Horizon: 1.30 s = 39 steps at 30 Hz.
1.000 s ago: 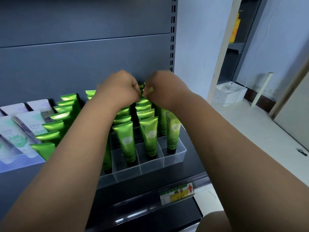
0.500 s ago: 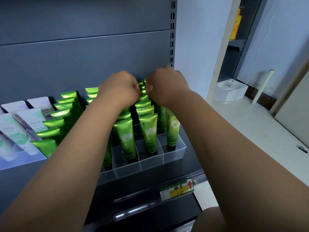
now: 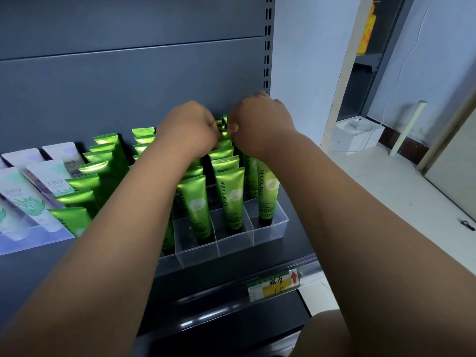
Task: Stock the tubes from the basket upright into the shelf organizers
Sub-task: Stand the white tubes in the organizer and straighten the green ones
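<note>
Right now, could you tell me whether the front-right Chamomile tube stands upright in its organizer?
Upright: the Chamomile tube stands on its dark cap, printed face forward, in the front-right compartment of the clear organizer.

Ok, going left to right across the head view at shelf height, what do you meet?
pale tubes → left hand → right hand → white box → white pole. The green tubes spread behind both hands, so they are left out.
</note>
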Available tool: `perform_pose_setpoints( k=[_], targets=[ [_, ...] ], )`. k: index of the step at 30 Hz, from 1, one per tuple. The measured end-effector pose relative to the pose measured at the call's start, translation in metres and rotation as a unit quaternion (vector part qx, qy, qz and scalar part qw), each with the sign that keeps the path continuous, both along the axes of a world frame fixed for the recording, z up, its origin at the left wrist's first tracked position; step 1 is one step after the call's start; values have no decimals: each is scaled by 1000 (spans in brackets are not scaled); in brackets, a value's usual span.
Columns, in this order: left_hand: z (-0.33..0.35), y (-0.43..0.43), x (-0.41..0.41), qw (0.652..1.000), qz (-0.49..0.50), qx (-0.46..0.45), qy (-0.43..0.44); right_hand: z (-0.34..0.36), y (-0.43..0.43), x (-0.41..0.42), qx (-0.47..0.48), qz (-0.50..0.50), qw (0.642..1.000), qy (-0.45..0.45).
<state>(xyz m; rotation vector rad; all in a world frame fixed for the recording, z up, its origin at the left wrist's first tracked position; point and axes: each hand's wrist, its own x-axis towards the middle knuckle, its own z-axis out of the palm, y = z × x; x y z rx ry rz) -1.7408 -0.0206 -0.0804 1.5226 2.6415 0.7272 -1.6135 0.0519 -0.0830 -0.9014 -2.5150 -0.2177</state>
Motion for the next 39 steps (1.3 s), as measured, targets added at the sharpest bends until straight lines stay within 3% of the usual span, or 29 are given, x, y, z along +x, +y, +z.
perform_pose_setpoints(
  k=[6, 15, 21, 30, 39],
  targets=[
    [1, -4, -3, 999, -23, -3, -36, 0, -1, 1, -6, 5, 1000, 7],
    [-3, -3, 0, 1000, -23, -4, 3, -1, -1, 0, -32, 5, 999, 10],
    [1, -11, 2, 999, -23, 35, 2, -1, -1, 4, -83, 33, 996, 30],
    [-2, -41, 23, 988, -16, 152, 7, -9, -8, 30, -187, 76, 968, 149],
    [-7, -65, 68, 967, -107, 219, 76, -11, -11, 73, -200, 73, 956, 200]
  ],
)
